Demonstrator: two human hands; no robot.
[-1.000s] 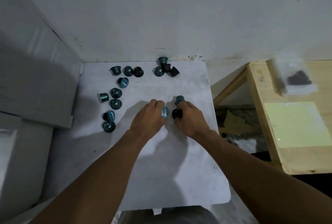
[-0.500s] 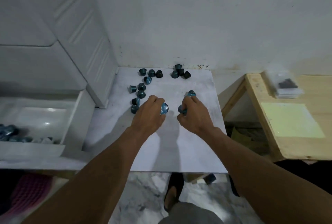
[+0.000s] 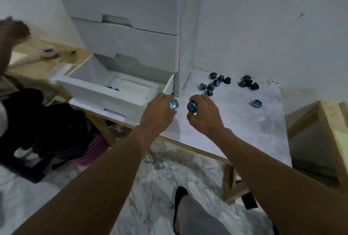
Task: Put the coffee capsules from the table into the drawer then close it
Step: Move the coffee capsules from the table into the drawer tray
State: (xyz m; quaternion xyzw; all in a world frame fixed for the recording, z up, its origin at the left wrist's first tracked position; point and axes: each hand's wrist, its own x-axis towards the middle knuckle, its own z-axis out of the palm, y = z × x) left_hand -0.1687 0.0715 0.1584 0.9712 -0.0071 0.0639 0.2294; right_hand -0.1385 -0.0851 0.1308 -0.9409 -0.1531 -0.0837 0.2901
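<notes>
**Q:** Largest thing first?

**A:** White cabinet point(image 3: 131, 27), against the wall at the table's left end. Upper fronts flush. Bottom drawer point(image 3: 98, 93) pulled out towards me and standing open.

**Q:** The table?

**A:** Pale marbled table point(image 3: 244, 127) on a wood frame, right of the cabinet. A wooden bench point(image 3: 327, 121) stands beyond its right edge. Lower left on the floor there's a pink basket point(image 3: 92, 152) under dark clutter.

**Q:** Your hands?

**A:** Both are up over the table's left front part, side by side, with a gap between them. My left hand point(image 3: 158, 116) is just beside the drawer's right front corner. My right hand point(image 3: 205, 118) is just right of it.

**Q:** Grip?

**A:** Each hand is grasping one capsule. My left fingers are curled round the left capsule point(image 3: 173, 104), its blue foil face turned right. My right finger and thumb pinch the right capsule point(image 3: 192, 106) by its sides, foil face turned left. Both capsules are off the tabletop.

**Q:** The rest of the capsules?

**A:** Near group point(image 3: 211, 88) is on the table close by the cabinet's side, bunched and partly touching. Far group point(image 3: 248, 84) is by the wall, further right, also bunched. I can't make a sure count of either at this blur. Lone capsule point(image 3: 256, 103) lies on its side, well apart from both groups, nearer the right edge.

**Q:** Anything in the drawer?

**A:** Drawer capsules point(image 3: 113, 88), a few dark blue tops on the floor of it, mostly hidden behind the front wall
</notes>
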